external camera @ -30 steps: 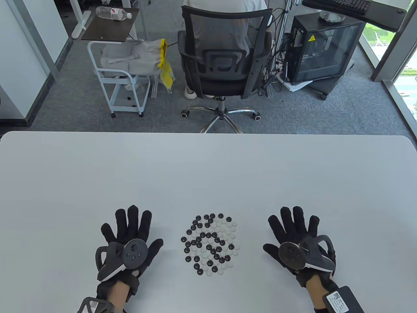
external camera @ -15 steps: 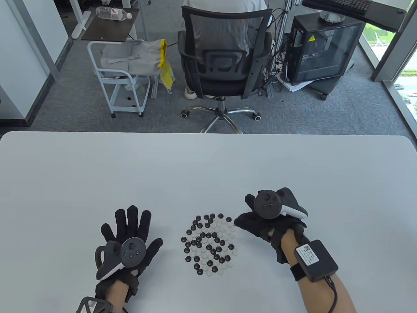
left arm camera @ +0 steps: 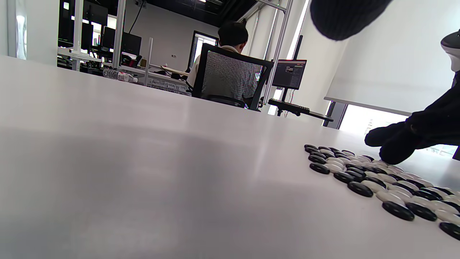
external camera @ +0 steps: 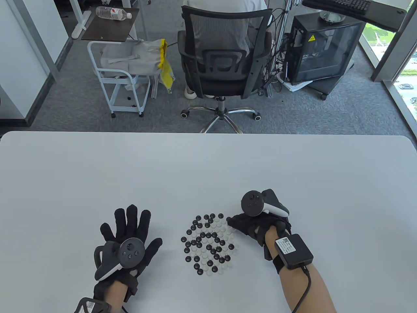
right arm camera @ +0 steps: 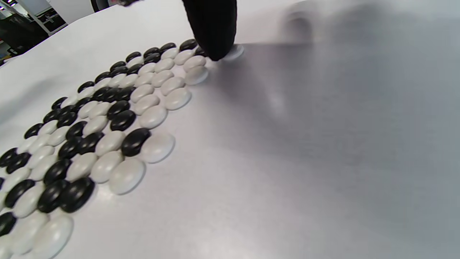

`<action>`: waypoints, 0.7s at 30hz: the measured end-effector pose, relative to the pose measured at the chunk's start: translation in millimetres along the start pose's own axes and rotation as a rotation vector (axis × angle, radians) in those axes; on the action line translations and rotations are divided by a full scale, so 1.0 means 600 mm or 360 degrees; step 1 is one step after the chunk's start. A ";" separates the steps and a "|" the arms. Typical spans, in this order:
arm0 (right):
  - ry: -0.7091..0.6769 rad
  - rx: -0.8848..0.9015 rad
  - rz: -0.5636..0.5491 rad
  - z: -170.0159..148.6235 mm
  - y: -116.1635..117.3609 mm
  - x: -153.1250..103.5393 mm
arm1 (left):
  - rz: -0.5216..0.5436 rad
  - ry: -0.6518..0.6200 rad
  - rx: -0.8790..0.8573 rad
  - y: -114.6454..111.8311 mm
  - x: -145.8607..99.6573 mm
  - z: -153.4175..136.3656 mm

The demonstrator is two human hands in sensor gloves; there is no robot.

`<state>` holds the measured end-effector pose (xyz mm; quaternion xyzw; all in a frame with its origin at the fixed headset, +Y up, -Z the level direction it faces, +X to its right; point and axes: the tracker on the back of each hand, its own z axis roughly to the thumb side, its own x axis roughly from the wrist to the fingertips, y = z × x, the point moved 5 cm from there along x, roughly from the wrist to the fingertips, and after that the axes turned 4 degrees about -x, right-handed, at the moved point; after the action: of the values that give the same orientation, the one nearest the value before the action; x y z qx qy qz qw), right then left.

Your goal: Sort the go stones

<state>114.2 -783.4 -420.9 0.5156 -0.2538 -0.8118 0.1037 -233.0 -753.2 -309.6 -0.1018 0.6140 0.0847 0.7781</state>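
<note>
Go stones, a flat cluster of small glossy black and white discs (external camera: pixel 210 244), lie on the white table (external camera: pixel 208 169) between the hands. The black-gloved right hand (external camera: pixel 257 225) reaches the cluster's far right corner, one fingertip (right arm camera: pixel 215 32) on a white stone (right arm camera: pixel 233 52). The left hand (external camera: pixel 128 238) lies flat, fingers spread, left of the cluster.

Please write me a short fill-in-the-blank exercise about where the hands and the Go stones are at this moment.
1. The left hand lies ____ on the table with its fingers spread.
2. The right hand reaches the far ____ corner of the Go stones.
3. In the right wrist view, a fingertip touches a ____ stone.
4. The stones come in black and ____.

Missing words: flat; right; white; white
</note>
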 end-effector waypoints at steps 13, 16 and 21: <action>0.0697 0.0143 -0.0058 -0.245 -0.032 -0.123 | -0.0029 0.0023 -0.0012 -0.003 0.003 -0.005; 0.0717 0.0277 -0.0061 -0.269 -0.029 -0.146 | -0.0038 0.0032 -0.0015 -0.004 0.004 -0.006; 0.0461 0.0253 -0.0129 -0.192 -0.063 -0.136 | -0.0021 0.0031 -0.0039 0.001 0.003 -0.007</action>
<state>256.4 -751.0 -415.7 0.6435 -0.2787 -0.7099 0.0650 -236.7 -753.6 -312.3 -0.1162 0.6199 0.0862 0.7712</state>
